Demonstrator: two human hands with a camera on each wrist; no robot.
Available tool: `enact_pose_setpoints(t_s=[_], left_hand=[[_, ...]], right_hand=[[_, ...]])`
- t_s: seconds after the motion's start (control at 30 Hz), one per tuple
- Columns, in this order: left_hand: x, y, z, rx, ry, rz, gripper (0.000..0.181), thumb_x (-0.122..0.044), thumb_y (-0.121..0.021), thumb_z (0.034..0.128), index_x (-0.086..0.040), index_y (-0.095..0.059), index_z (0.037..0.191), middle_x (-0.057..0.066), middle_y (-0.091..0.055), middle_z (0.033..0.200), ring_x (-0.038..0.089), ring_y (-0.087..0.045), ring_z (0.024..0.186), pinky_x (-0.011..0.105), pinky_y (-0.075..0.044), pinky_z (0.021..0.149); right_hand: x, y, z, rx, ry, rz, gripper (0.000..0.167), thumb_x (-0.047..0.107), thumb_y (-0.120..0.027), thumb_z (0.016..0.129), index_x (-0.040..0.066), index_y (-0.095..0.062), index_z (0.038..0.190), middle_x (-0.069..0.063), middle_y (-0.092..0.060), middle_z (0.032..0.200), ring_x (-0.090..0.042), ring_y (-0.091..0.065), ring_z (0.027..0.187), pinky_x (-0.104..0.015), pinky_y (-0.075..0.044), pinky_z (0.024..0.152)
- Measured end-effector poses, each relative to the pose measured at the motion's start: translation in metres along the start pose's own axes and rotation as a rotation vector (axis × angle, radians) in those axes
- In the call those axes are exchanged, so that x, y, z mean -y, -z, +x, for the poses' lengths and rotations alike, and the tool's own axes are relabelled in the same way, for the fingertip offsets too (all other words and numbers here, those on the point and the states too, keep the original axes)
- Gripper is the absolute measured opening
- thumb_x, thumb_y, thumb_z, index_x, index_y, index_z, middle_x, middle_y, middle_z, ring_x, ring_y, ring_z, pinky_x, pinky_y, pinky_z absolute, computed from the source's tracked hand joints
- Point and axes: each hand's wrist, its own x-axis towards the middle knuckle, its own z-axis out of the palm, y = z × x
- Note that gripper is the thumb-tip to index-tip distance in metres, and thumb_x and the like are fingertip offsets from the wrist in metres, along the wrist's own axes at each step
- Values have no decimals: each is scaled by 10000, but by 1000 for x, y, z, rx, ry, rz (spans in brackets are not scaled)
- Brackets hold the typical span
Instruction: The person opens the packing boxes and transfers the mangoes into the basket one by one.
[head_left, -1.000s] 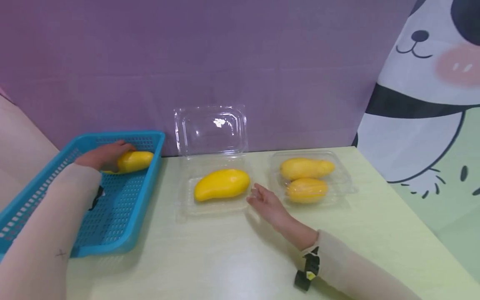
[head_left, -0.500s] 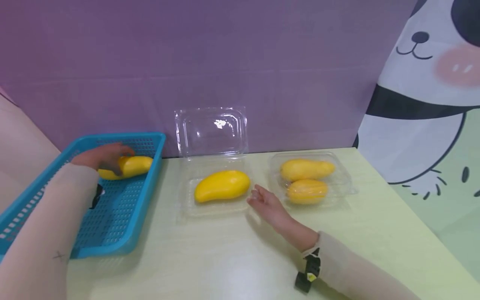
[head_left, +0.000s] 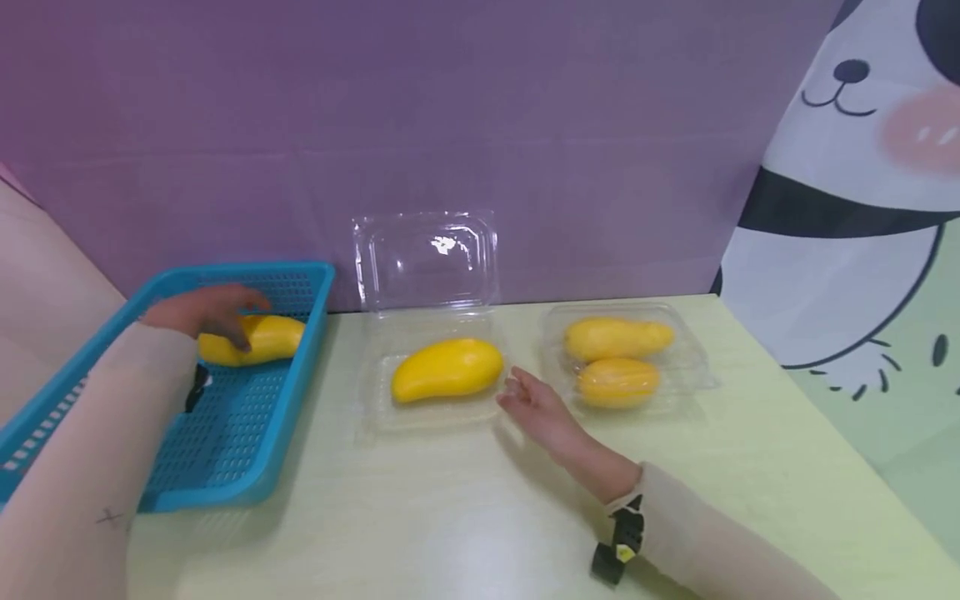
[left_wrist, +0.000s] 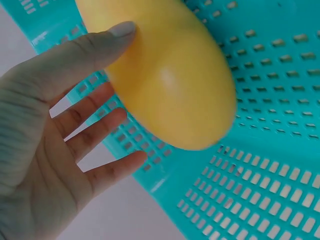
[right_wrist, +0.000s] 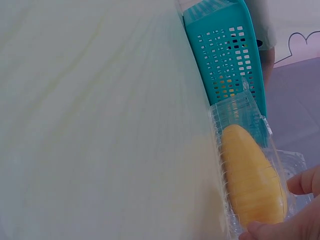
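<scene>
My left hand (head_left: 206, 313) is inside the blue basket (head_left: 258, 471), over a yellow mango (head_left: 276, 337). In the left wrist view, the thumb of that hand (left_wrist: 55, 100) presses on the mango (left_wrist: 175, 75); one finger runs behind its edge and others stand spread beside it. Another yellow mango (head_left: 448, 369) lies in a clear container (head_left: 431, 423) with its lid raised. Right beside that container hovers my right hand (head_left: 543, 418), fingers loosely bent, holding nothing. In the right wrist view, its thumb and a finger (right_wrist: 305, 182) appear close to the container's end.
A closed clear container (head_left: 678, 379) holding two yellow fruits (head_left: 618, 337) stands at the right of the pale table (head_left: 420, 508). Behind the table hangs a purple cloth (head_left: 450, 108), with a panda picture (head_left: 840, 275) at the right.
The mango under my left hand has moved slightly down in the basket, and the left hand's fingers have shifted over it. My right hand has stayed beside the container.
</scene>
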Motion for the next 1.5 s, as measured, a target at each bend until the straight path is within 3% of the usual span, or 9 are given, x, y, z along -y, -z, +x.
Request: enact_pose_setpoints(t_s=[0.1, 0.37, 0.6, 0.7, 0.93, 1.2, 1.33, 1.5], left_hand=[[-6, 1, -1, 5, 10, 25, 646, -90, -784, 714, 36, -502, 1281, 346, -414, 1306, 522, -402, 1151, 642, -387, 901], [-21, 7, 5, 18, -35, 117, 620, -64, -779, 732, 61, -503, 1273, 333, -453, 1284, 506, -427, 1146, 614, -399, 915], [-35, 17, 0, -34, -37, 100, 590, -34, -760, 751, 1, -517, 1287, 273, -465, 1314, 456, -440, 1162, 608, -423, 891], [-38, 21, -3, -37, -33, 74, 587, -34, -737, 776, -13, -496, 1311, 289, -398, 1370, 468, -411, 1190, 616, -420, 890], [-46, 35, -3, -110, -107, 127, 544, -188, -708, 835, 54, -510, 1281, 328, -418, 1338, 489, -386, 1210, 627, -371, 947], [-74, 50, -5, -118, -121, 120, 575, -204, -651, 883, 16, -429, 1366, 311, -331, 1420, 490, -326, 1272, 640, -314, 995], [-91, 52, -6, -131, -164, 145, 564, -212, -648, 884, -10, -441, 1368, 274, -380, 1410, 458, -356, 1272, 619, -333, 998], [-114, 52, -6, -140, -169, 181, 553, -214, -651, 883, -77, -452, 1380, 228, -389, 1429, 426, -351, 1296, 608, -326, 1016]], right_hand=[[1, 0, 0, 3, -2, -6, 614, 135, -537, 947, -96, -243, 1433, -291, -378, 1405, -407, -382, 1300, -478, -331, 1062], [3, 1, 2, 22, 15, -2, 632, 142, -541, 946, -103, -224, 1435, -298, -365, 1410, -413, -369, 1306, -478, -320, 1068], [1, 2, 4, 26, 24, 24, 640, 132, -543, 943, -111, -213, 1435, -303, -358, 1411, -411, -366, 1309, -468, -322, 1068], [0, 1, 5, 29, 20, 46, 640, 115, -541, 942, -116, -203, 1435, -305, -350, 1416, -410, -356, 1315, -462, -319, 1071], [1, 2, 5, 23, -4, 28, 633, 124, -537, 946, -100, -212, 1440, -297, -355, 1418, -408, -370, 1308, -469, -332, 1063], [0, 4, 4, 11, -18, 12, 632, 136, -540, 946, -90, -220, 1442, -286, -377, 1411, -404, -388, 1298, -473, -340, 1057], [-1, 3, 3, 9, -19, 6, 634, 144, -539, 948, -91, -220, 1442, -284, -386, 1406, -403, -395, 1293, -471, -344, 1055], [-1, 3, 2, 7, -21, 7, 638, 150, -537, 949, -95, -214, 1442, -276, -398, 1404, -396, -400, 1292, -468, -345, 1056]])
